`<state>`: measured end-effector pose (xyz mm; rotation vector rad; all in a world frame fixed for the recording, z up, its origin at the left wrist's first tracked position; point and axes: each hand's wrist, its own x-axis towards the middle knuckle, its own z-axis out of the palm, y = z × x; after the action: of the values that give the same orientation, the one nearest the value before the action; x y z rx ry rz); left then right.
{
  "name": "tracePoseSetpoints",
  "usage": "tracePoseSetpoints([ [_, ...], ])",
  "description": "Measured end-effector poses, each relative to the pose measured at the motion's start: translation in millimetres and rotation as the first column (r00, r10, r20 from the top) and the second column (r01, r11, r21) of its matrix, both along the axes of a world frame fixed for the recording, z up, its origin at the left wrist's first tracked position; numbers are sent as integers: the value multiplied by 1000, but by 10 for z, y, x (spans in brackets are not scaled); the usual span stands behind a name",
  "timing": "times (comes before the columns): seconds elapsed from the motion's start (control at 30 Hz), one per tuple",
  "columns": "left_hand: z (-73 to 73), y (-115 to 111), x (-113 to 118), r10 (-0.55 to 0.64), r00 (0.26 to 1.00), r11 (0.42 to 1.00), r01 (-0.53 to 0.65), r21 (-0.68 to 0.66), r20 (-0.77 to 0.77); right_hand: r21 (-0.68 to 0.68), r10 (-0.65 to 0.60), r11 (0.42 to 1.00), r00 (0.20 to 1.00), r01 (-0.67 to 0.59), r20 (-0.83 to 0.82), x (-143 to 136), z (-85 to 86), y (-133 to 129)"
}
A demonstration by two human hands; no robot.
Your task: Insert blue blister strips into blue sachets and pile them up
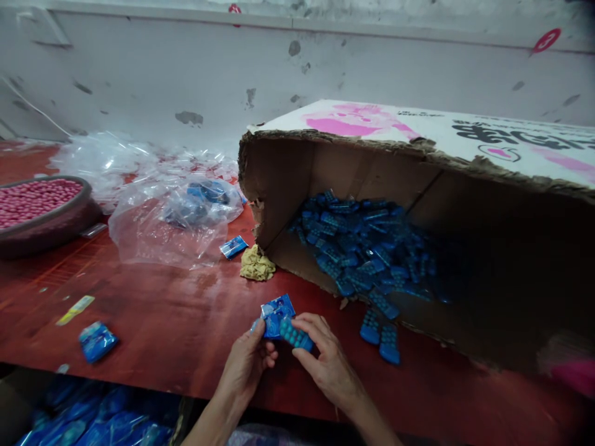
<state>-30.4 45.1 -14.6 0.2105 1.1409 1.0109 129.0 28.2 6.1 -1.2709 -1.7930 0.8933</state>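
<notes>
Close together above the red worktop [162,322], the left hand [244,365] pinches a glossy blue printed packet [277,308] and the right hand [331,365] grips a flat blue plastic piece with teal bumps [296,336]. A light edge grip should avoid creasing the packet; keeping the piece level should aid alignment.

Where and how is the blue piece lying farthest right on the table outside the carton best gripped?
Probably by the near end of the blue piece, pinched across its long edges from above and the front. It is elongated, that end points away from the carton, and a similar piece lies close on its left.
</notes>
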Motion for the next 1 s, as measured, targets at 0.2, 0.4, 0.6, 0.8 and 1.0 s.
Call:
tracePoseSetpoints([
  [0.2, -2, 17, -21, 8, 1000, 1000, -8, 6, 6, 65, 49, 997, 998, -52, 49, -1, -19, -19],
  [0.4, 12, 67, -58, -38, 999, 994, 41, 100, -31, 50, 123, 990, 986, -129, 116, 36, 22, 1],
  [0.6, -17, 84, -114, -26, 995, 984, 42, 175, -95, -34, 134, 991, 989, -132, 69, 30, 75, 9],
  [0.8, -16, 87, -116, -65, 995, 979, 79, 188, -78, -44, 143, 989, 986, -140, 80, 51, 122, 0],
  [1.0, -4, 97, -121, -56, 991, 968, 84, 236, -123, -25, 140, 990, 988, -139, 71, 47, 111, -3],
])
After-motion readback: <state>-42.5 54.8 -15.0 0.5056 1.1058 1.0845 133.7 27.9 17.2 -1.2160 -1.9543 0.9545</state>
